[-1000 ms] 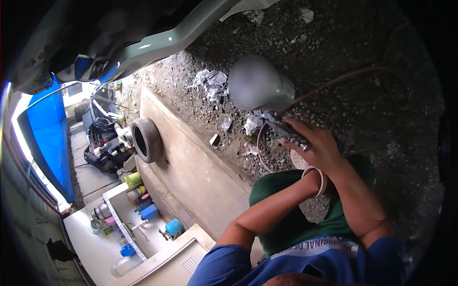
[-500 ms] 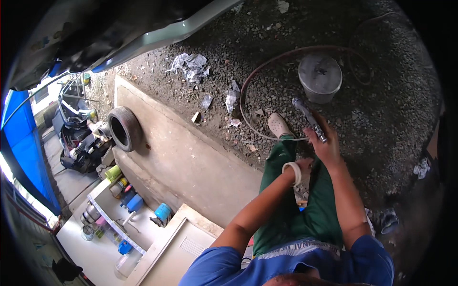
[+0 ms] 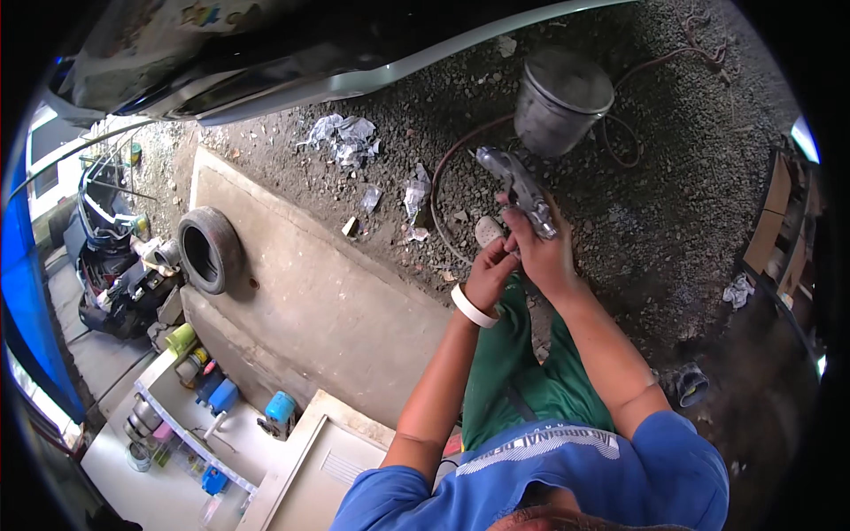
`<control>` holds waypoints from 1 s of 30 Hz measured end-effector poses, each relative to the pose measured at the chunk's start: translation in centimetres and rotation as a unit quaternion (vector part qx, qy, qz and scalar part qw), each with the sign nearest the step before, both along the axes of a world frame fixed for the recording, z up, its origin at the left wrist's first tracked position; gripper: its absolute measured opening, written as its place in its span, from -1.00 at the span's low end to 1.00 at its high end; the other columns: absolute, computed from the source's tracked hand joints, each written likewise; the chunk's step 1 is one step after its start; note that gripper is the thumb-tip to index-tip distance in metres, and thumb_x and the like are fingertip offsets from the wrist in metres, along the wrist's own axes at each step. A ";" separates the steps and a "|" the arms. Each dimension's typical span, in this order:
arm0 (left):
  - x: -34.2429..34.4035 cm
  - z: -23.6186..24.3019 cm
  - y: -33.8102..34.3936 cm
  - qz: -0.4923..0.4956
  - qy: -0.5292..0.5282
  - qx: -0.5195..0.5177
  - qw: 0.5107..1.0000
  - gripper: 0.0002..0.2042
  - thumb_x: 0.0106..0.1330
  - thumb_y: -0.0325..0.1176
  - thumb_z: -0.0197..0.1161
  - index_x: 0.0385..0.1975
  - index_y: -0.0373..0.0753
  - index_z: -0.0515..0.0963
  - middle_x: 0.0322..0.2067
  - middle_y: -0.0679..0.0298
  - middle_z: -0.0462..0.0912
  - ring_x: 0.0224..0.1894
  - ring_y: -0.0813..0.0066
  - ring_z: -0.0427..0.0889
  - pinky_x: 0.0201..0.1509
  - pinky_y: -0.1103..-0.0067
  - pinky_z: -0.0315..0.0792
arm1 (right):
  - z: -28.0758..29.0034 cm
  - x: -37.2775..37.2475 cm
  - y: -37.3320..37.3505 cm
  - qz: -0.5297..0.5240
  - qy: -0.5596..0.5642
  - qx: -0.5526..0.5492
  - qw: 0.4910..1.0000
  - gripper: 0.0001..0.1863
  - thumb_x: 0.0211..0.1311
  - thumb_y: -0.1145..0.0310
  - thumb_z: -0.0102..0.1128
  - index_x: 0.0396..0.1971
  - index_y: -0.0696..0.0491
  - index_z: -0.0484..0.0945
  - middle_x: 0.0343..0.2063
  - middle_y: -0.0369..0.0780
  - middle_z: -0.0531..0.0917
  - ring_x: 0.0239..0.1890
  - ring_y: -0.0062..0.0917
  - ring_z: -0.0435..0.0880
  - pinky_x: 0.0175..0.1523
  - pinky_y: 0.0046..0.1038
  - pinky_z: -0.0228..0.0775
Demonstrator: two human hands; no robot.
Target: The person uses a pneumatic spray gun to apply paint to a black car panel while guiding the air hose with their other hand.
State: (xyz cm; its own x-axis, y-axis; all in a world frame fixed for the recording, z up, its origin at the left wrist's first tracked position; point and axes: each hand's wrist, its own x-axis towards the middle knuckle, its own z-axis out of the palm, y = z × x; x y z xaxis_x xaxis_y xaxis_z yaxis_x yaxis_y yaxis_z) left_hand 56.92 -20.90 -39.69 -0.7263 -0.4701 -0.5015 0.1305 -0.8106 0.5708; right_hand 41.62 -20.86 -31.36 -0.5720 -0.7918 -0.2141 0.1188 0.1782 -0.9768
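My right hand [image 3: 547,257] is wrapped round a silver hand-held gun [image 3: 513,181], like a spray gun, its far end pointing up and left. My left hand [image 3: 491,274], with a white band [image 3: 474,306] at its wrist, is closed against the right hand's fingers; what it pinches is hidden. A thin reddish hose [image 3: 452,152] curves over the gravel and runs in behind the left hand. Just beyond the gun stands a grey lidded bucket [image 3: 560,111]. Below the hands are my green trousers [image 3: 496,380] and a beige clog [image 3: 488,231].
A vehicle's pale lower edge [image 3: 354,84] hangs over the top left. Crumpled plastic [image 3: 345,140] lies on the gravel. A tyre [image 3: 211,250] rests on the concrete ledge [image 3: 310,274]. Containers and a blue bottle [image 3: 223,396] stand at lower left; wooden panels [image 3: 768,217] stand at right.
My left hand has come up from beside the knee to meet the right hand. The gun has shifted left and slightly up in view. The whole view has turned a little.
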 end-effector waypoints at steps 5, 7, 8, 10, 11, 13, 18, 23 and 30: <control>3.6 3.8 -1.7 -0.057 -0.068 -0.001 0.996 -0.84 0.47 -0.44 0.21 -0.04 -0.31 0.57 -0.09 0.47 0.61 -0.08 0.69 0.52 0.02 0.65 0.41 | 4.6 2.6 -1.6 0.014 -0.029 0.023 0.999 -0.60 0.38 0.26 0.36 0.10 0.16 0.55 -0.19 -0.14 0.78 -0.21 -0.49 0.78 -0.16 -0.44 0.59; 6.4 3.1 -1.6 -0.122 -0.069 -0.044 0.989 -0.67 0.38 -0.52 0.18 0.13 -0.34 0.53 0.03 0.39 0.61 0.03 0.63 0.53 0.09 0.64 0.42 | 5.8 3.3 -1.3 0.039 -0.074 0.035 0.996 -0.55 0.40 0.22 0.33 0.16 0.14 0.52 -0.17 -0.16 0.78 -0.40 -0.62 0.73 -0.37 -0.48 0.58; 5.8 4.6 -1.5 -0.181 -0.087 -0.013 0.980 -0.53 0.29 -0.50 0.26 0.23 -0.35 0.45 0.08 0.34 0.59 0.10 0.56 0.53 0.20 0.56 0.41 | 5.9 3.1 -0.3 0.015 -0.059 0.040 0.997 -0.55 0.40 0.22 0.33 0.16 0.14 0.52 -0.17 -0.16 0.78 -0.40 -0.62 0.73 -0.37 -0.48 0.58; 5.5 6.9 -0.4 -0.355 -0.112 -0.187 0.909 -0.44 0.37 -0.39 0.27 0.36 -0.34 0.36 0.26 0.24 0.51 0.31 0.31 0.46 0.41 0.41 0.32 | 7.1 2.5 0.8 -0.014 -0.103 0.016 0.994 -0.51 0.43 0.21 0.30 0.22 0.14 0.47 -0.16 -0.19 0.78 -0.48 -0.68 0.67 -0.45 -0.50 0.55; 5.3 7.2 1.0 -0.369 -0.101 -0.192 0.904 -0.44 0.37 -0.39 0.27 0.36 -0.34 0.36 0.26 0.24 0.51 0.31 0.31 0.46 0.41 0.41 0.32 | 7.8 2.0 1.4 -0.003 -0.092 0.014 0.996 -0.46 0.46 0.13 0.26 0.28 0.13 0.43 -0.12 -0.21 0.76 -0.52 -0.67 0.63 -0.45 -0.52 0.54; 4.4 5.8 4.4 -0.380 -0.111 -0.343 0.852 -0.38 0.19 -0.44 0.33 0.30 -0.37 0.35 0.13 0.08 0.60 0.13 0.11 0.59 0.31 0.33 0.41 | 9.7 1.4 2.3 -0.049 -0.115 -0.017 0.992 -0.45 0.46 0.09 0.24 0.27 0.13 0.44 -0.10 -0.20 0.76 -0.54 -0.67 0.61 -0.45 -0.53 0.53; 3.8 -4.3 7.1 -0.339 -0.214 -0.384 0.832 -0.73 0.21 -0.39 0.35 -0.10 -0.26 0.59 -0.24 -0.02 0.69 -0.15 0.05 0.68 -0.01 0.30 0.53 | 14.1 -4.8 4.2 -0.166 -0.124 -0.108 0.972 -0.41 0.46 -0.01 0.20 0.24 0.13 0.45 -0.09 -0.18 0.74 -0.57 -0.65 0.58 -0.48 -0.56 0.50; 1.6 -8.9 5.4 -0.468 -0.294 -0.418 0.721 -0.81 0.37 -0.28 0.22 -0.13 -0.20 0.58 -0.18 0.02 0.70 -0.11 -0.04 0.67 -0.03 0.24 0.54 | 15.4 -18.9 11.3 -0.272 -0.046 -0.068 0.959 -0.62 0.45 0.13 0.26 0.01 0.15 0.64 -0.17 -0.19 0.77 -0.60 -0.67 0.57 -0.53 -0.57 0.45; 1.0 -7.7 8.0 -0.572 -0.491 -0.419 0.507 -0.71 0.42 -0.14 0.15 -0.02 -0.18 0.55 0.07 -0.13 0.60 0.24 -0.20 0.45 0.32 0.09 0.31 | 14.6 -39.4 27.1 -0.273 0.092 -0.033 0.957 -0.64 0.51 0.24 0.18 0.14 0.14 0.57 -0.10 -0.18 0.76 -0.56 -0.69 0.52 -0.50 -0.61 0.40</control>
